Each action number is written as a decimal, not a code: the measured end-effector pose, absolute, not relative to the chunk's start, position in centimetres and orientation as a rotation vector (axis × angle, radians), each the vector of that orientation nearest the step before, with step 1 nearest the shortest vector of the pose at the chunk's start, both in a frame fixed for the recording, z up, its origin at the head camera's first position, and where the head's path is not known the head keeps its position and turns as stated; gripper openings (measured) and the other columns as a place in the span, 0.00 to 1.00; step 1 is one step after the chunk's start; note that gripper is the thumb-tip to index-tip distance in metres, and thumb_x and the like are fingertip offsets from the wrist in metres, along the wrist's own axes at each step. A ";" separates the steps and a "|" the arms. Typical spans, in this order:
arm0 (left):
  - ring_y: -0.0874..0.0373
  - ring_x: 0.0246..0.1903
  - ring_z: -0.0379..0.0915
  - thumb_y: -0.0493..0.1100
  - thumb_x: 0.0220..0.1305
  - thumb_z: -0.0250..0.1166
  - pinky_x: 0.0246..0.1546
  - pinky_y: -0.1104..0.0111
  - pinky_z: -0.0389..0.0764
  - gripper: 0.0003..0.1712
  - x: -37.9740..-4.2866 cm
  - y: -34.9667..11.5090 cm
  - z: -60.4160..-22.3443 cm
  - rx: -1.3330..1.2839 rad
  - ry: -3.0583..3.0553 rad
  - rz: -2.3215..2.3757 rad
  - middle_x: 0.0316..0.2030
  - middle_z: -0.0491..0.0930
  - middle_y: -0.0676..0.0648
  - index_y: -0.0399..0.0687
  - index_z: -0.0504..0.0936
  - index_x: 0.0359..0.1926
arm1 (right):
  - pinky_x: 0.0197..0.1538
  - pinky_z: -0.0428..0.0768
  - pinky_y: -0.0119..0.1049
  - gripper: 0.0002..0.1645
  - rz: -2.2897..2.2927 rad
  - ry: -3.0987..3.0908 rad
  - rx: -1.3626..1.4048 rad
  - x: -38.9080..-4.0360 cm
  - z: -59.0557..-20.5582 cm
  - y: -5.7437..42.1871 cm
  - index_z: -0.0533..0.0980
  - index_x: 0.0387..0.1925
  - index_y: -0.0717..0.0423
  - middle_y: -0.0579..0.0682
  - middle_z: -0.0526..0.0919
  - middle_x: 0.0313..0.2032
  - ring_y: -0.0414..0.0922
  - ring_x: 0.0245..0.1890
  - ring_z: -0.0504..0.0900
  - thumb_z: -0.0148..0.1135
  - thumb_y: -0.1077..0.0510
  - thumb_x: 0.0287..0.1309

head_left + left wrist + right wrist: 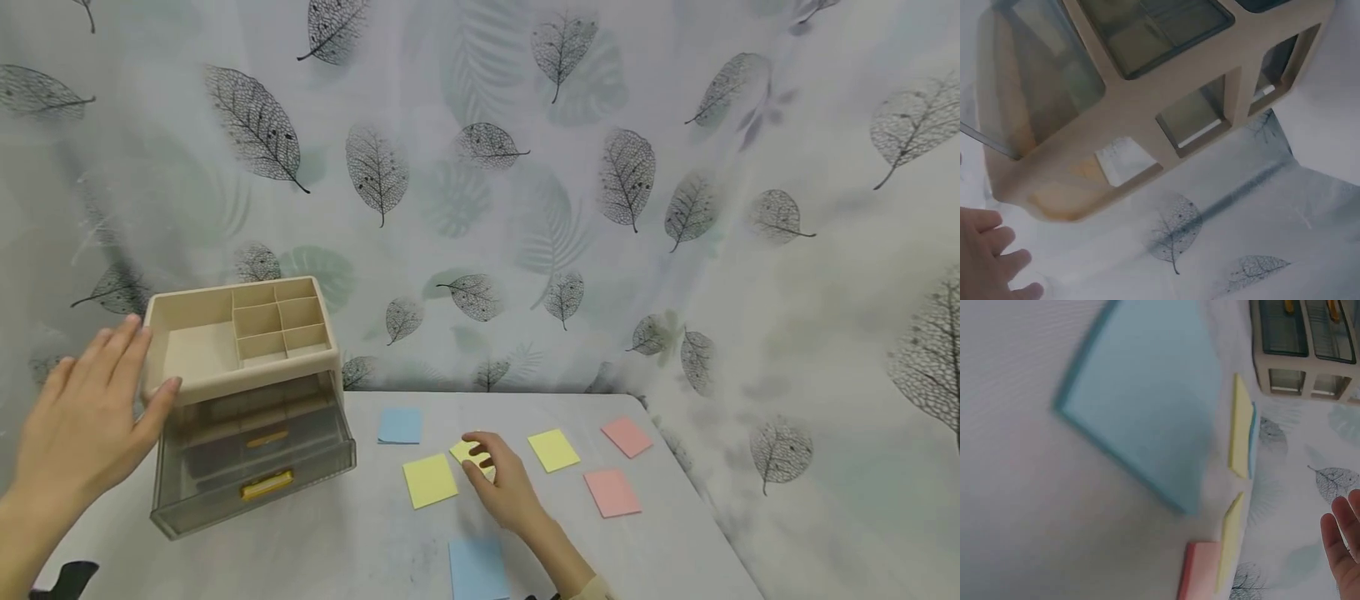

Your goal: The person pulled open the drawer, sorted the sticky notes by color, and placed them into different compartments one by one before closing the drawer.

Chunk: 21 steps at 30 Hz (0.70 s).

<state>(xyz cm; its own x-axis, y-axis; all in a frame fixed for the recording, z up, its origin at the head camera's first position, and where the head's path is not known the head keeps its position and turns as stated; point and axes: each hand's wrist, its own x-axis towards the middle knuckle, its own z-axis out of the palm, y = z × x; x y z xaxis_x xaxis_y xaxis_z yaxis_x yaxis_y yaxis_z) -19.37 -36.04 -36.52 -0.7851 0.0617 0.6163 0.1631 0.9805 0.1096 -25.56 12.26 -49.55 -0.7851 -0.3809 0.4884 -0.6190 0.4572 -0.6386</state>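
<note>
A cream desktop organizer (pixel 262 375) with a compartmented top stands at the left, its clear grey drawer (pixel 255 487) pulled out. My left hand (pixel 97 408) is spread beside its left side, thumb overlapping the front corner; whether it touches cannot be told. In the left wrist view, the fingertips (pixel 999 240) appear apart from the organizer (pixel 1141 106). My right hand (pixel 506 483) hovers with loosely bent fingers over a small yellow sticky-note pad (pixel 461 451), partly hiding it. Nothing shows in its fingers in the right wrist view, where a blue pad (pixel 1141 406) looms close.
On the white table (pixel 375 542) lie two more yellow pads (pixel 430 481) (pixel 553 450), two pink pads (pixel 627 437) (pixel 612 492) and blue pads (pixel 400 425) (pixel 478 570). A leaf-print curtain (pixel 480 217) hangs behind. A dark object (pixel 69 579) sits at the lower left.
</note>
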 end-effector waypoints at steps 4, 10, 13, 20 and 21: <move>0.36 0.81 0.29 0.59 0.81 0.47 0.78 0.40 0.27 0.46 -19.9 -36.7 -36.8 -0.134 -2.570 -0.202 0.82 0.37 0.36 0.35 0.41 0.82 | 0.48 0.86 0.43 0.23 1.154 -2.545 0.875 -24.7 -51.0 13.8 0.74 0.63 0.59 0.53 0.82 0.57 0.48 0.49 0.84 0.64 0.62 0.69; 0.37 0.80 0.21 0.59 0.82 0.45 0.77 0.42 0.22 0.47 -20.6 -37.1 -37.1 -0.158 -2.633 -0.204 0.81 0.32 0.33 0.34 0.36 0.82 | 0.43 0.84 0.35 0.20 1.030 -2.687 0.978 -23.3 -52.4 15.6 0.74 0.61 0.56 0.52 0.82 0.53 0.43 0.43 0.81 0.64 0.60 0.71; 0.36 0.80 0.21 0.59 0.82 0.45 0.78 0.42 0.23 0.47 -20.9 -37.2 -37.2 -0.185 -2.641 -0.203 0.81 0.32 0.32 0.31 0.37 0.81 | 0.44 0.83 0.33 0.19 0.962 -2.733 1.048 -22.7 -52.9 16.2 0.74 0.61 0.54 0.48 0.81 0.54 0.41 0.44 0.80 0.64 0.58 0.72; 0.35 0.80 0.20 0.58 0.83 0.45 0.78 0.43 0.24 0.47 -21.1 -37.2 -37.5 -0.212 -2.640 -0.232 0.81 0.29 0.32 0.29 0.37 0.81 | 0.50 0.82 0.33 0.20 0.760 -2.809 1.165 -21.8 -53.8 16.8 0.75 0.61 0.51 0.42 0.81 0.54 0.37 0.48 0.79 0.65 0.56 0.70; 0.35 0.80 0.20 0.57 0.83 0.45 0.78 0.43 0.24 0.47 -21.1 -37.2 -37.5 -0.215 -2.639 -0.235 0.81 0.30 0.32 0.29 0.37 0.81 | 0.51 0.82 0.33 0.21 0.737 -2.820 1.176 -21.7 -53.8 16.8 0.75 0.61 0.50 0.42 0.81 0.54 0.36 0.49 0.79 0.65 0.55 0.70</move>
